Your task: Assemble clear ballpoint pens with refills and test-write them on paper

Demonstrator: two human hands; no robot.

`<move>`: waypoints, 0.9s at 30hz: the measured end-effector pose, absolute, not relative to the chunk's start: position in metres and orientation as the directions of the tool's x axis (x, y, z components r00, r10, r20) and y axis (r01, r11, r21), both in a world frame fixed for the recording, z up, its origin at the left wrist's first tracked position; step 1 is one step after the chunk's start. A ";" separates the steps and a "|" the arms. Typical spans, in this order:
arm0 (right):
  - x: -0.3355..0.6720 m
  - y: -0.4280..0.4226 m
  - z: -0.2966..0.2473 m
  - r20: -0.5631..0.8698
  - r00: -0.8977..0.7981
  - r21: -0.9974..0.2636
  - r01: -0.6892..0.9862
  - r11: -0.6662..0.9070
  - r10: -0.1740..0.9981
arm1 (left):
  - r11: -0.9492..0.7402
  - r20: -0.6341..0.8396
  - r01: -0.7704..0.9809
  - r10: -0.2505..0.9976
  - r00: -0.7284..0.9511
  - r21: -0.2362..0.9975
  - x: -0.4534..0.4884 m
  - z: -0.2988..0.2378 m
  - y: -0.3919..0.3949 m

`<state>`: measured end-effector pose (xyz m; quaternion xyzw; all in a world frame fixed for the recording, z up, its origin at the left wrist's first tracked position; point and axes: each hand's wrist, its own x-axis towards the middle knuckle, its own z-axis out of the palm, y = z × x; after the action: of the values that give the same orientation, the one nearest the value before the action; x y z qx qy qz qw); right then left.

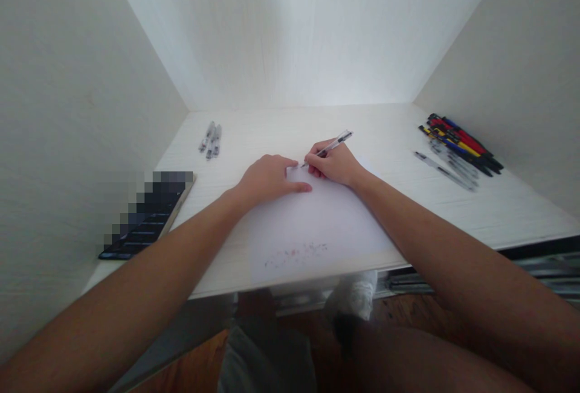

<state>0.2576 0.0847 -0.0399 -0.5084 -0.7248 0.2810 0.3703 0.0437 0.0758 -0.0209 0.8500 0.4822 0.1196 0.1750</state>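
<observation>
A clear-barrelled pen (pixel 334 142) is gripped in my right hand (pixel 333 162), its tip down at the upper part of a white sheet of paper (pixel 312 218). My left hand (pixel 270 178) lies on the sheet's upper left side, thumb and fingers spread apart, close to the pen tip. Small dark and reddish marks (pixel 296 254) run across the sheet near its front edge. The far edge of the paper is partly hidden by my hands.
Several clear pens (pixel 211 140) lie at the back left. A larger pile of red, yellow, blue and clear pens (pixel 462 142) is at the right wall. A dark, partly pixelated device (pixel 145 230) rests at the left. White panels (pixel 299 31) enclose the desk (pixel 254 130).
</observation>
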 end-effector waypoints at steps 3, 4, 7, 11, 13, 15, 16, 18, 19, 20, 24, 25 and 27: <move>0.257 0.084 -0.039 0.257 -0.193 -0.793 0.518 0.320 0.947 | -0.484 0.040 0.775 0.857 0.514 0.405 0.043 -0.024 0.077; 0.257 0.084 -0.039 0.258 -0.183 -0.794 0.520 0.316 0.949 | -0.494 0.047 0.773 0.853 0.521 0.399 0.042 -0.024 0.078; 0.256 0.083 -0.039 0.256 -0.163 -0.789 0.534 0.304 0.953 | -0.499 0.054 0.776 0.852 0.521 0.385 0.042 -0.026 0.079; 0.257 0.084 -0.040 0.253 -0.176 -0.788 0.532 0.308 0.951 | -0.481 0.033 0.778 0.858 0.513 0.405 0.043 -0.025 0.079; 0.257 0.085 -0.041 0.253 -0.186 -0.790 0.526 0.314 0.949 | -0.484 0.036 0.775 0.856 0.515 0.406 0.044 -0.025 0.079; 0.257 0.085 -0.040 0.250 -0.188 -0.796 0.518 0.313 0.950 | -0.493 0.048 0.773 0.853 0.519 0.401 0.043 -0.025 0.079; 0.257 0.085 -0.040 0.246 -0.188 -0.800 0.514 0.309 0.951 | -0.499 0.057 0.771 0.851 0.522 0.396 0.043 -0.026 0.079; 0.256 0.084 -0.039 0.237 -0.187 -0.808 0.507 0.301 0.953 | -0.506 0.067 0.768 0.849 0.524 0.393 0.042 -0.027 0.080; 0.256 0.083 -0.039 0.235 -0.187 -0.810 0.505 0.298 0.954 | -0.505 0.066 0.768 0.849 0.525 0.394 0.042 -0.027 0.080; 0.255 0.083 -0.038 0.234 -0.186 -0.810 0.506 0.297 0.954 | -0.504 0.065 0.768 0.849 0.524 0.394 0.041 -0.027 0.080; 0.255 0.083 -0.039 0.240 -0.171 -0.805 0.515 0.294 0.956 | -0.502 0.059 0.774 0.851 0.522 0.386 0.042 -0.027 0.080; 0.255 0.083 -0.039 0.243 -0.167 -0.806 0.514 0.294 0.956 | -0.500 0.055 0.778 0.852 0.521 0.381 0.042 -0.027 0.080; 0.256 0.084 -0.040 0.251 -0.156 -0.808 0.510 0.296 0.955 | -0.496 0.052 0.784 0.855 0.516 0.373 0.042 -0.026 0.080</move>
<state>0.2558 0.0836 -0.0398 -0.5201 -0.7044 0.2858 0.3894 0.0421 0.0800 -0.0264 0.8570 0.4782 0.1159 0.1530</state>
